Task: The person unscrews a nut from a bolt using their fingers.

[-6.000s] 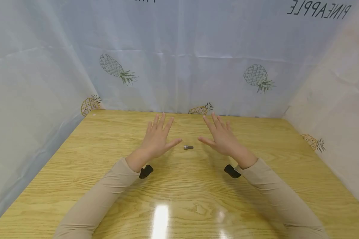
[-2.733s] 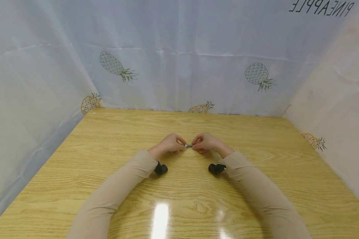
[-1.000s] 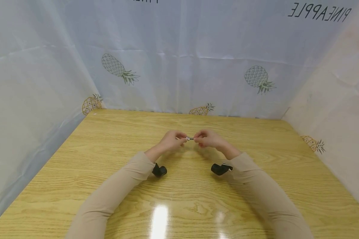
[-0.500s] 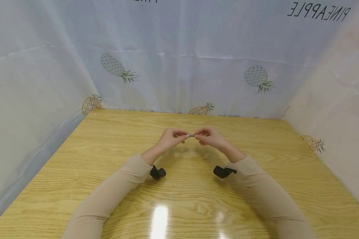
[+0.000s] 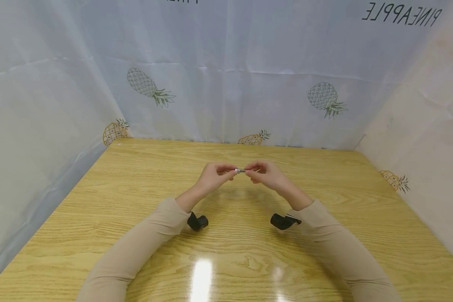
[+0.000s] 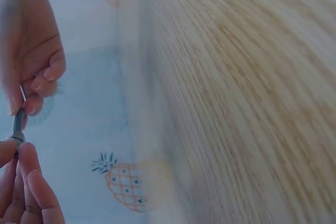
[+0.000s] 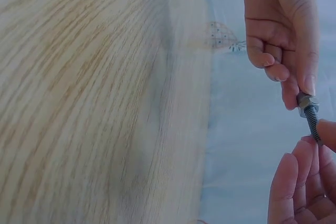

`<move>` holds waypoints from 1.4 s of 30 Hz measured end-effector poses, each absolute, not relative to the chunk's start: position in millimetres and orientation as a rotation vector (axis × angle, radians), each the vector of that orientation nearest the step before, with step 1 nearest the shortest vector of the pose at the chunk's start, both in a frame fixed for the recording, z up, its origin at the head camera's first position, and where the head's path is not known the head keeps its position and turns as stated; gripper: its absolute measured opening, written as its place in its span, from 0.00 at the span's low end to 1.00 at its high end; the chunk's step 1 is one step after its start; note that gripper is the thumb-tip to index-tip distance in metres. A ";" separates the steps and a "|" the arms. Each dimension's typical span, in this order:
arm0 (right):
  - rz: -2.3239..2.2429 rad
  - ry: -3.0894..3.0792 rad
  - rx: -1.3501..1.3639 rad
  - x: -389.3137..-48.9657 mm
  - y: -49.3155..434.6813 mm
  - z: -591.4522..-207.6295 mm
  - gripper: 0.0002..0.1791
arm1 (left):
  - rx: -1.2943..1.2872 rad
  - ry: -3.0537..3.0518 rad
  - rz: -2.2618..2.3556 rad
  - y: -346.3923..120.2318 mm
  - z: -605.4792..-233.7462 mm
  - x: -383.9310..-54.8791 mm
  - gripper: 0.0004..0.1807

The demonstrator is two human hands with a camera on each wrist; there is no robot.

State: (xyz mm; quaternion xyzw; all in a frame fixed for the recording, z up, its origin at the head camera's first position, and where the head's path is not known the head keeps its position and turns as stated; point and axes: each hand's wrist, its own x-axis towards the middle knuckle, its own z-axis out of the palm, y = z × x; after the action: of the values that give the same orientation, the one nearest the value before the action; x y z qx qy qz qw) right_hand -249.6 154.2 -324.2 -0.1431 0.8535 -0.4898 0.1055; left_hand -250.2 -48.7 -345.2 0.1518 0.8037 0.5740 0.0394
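Note:
A small metal bolt point(image 5: 242, 170) is held level above the table, between both hands. My left hand point(image 5: 212, 176) pinches its head end between thumb and fingers. My right hand point(image 5: 271, 176) grips the tip of the threaded shank from the other side. In the right wrist view a hex nut point(image 7: 308, 106) sits on the bolt close to the head, with bare threads point(image 7: 313, 120) running from it down to the right fingertips. The left wrist view catches the same bolt point(image 6: 19, 121) at its left edge, its head partly covered by the left fingers.
Beneath the hands lies a wood-grain table point(image 5: 241, 243). A pale curtain point(image 5: 226, 92) printed with pineapples stands behind it and along both sides. Black wrist cameras point(image 5: 198, 222) hang under the cuffs.
Both hands were spread open over the table, with the bolt lying between them. They then pinched its two ends and lifted it; in the last half second they have hardly moved.

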 end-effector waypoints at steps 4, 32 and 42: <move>-1.455 2.504 -0.446 -250.0 152.3 -325.9 0.19 | 0.473 2.467 1.785 -48.7 -345.1 -247.7 0.13; -1.423 2.555 -0.533 -244.5 139.6 -324.7 0.14 | 0.505 2.434 1.869 -46.7 -345.2 -241.6 0.14; -1.483 2.490 -0.546 -244.6 139.3 -325.1 0.21 | 0.473 2.410 1.899 -47.3 -348.4 -244.7 0.15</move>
State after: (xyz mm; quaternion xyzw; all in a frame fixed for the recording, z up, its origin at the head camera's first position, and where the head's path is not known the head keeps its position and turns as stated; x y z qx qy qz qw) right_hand -244.6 139.3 -325.1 -0.1842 0.8404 -0.5005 0.0962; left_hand -244.7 -47.3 -348.4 0.1523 0.7761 0.6116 0.0185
